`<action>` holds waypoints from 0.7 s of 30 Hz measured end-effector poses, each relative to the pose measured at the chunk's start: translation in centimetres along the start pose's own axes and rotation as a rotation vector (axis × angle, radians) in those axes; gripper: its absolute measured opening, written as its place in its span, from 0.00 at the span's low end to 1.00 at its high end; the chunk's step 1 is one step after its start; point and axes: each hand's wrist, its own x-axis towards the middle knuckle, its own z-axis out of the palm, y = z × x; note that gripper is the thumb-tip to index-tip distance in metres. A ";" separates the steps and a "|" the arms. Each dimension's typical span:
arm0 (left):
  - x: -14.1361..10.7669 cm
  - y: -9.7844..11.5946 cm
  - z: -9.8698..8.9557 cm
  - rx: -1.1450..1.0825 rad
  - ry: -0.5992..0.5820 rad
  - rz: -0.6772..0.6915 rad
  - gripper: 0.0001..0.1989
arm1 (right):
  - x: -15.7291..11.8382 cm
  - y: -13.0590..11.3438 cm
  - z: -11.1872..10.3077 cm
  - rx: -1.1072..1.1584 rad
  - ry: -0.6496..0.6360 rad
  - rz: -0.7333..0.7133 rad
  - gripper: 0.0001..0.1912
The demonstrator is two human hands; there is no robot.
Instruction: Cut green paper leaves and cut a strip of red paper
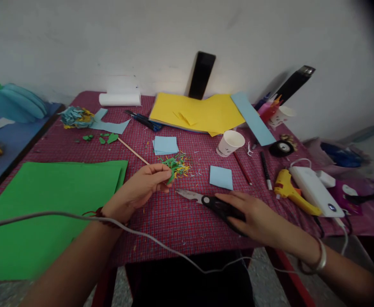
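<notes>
At chkd cloth (161, 226), L fingers (159, 174) pinching green ppr (171, 175), R fingers (234, 201) round scissors (218, 205), nearer cup (229, 145) print illegible.

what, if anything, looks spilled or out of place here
Green and yellow snippets lie strewn beside the left hand, uncontained, like spilled scraps. Also odd: a pale cable crosses in front of the left forearm, where it could get in the way.
</notes>
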 end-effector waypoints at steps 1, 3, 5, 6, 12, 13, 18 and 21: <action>0.0 0.0 0.1 0.009 -0.019 -0.009 0.09 | -0.5 -0.1 0.3 -0.054 0.002 -0.022 0.27; 0.0 -0.2 0.1 0.026 -0.051 -0.027 0.10 | -1.4 -0.4 0.7 -0.154 -0.011 -0.059 0.27; 0.0 -0.3 0.2 0.036 -0.055 -0.034 0.10 | -1.8 -0.8 0.8 -0.249 -0.019 -0.067 0.25; 0.0 -0.4 0.2 0.041 -0.048 -0.033 0.10 | -1.8 -1.0 0.6 -0.277 -0.013 -0.062 0.23; -0.6 0.4 1.5 0.130 -0.063 -0.005 0.12 | 1.4 -2.6 -1.3 0.152 0.136 -0.031 0.13; -0.7 0.7 2.0 0.157 -0.081 -0.003 0.13 | 2.4 -3.0 -1.6 0.284 0.132 -0.029 0.13; -0.3 2.1 4.2 0.200 -0.157 0.015 0.16 | 7.2 -3.8 -1.9 0.749 -0.102 -0.111 0.15; 0.5 2.1 4.8 0.177 -0.177 0.021 0.17 | 8.7 -3.3 -1.5 0.861 -0.163 -0.148 0.17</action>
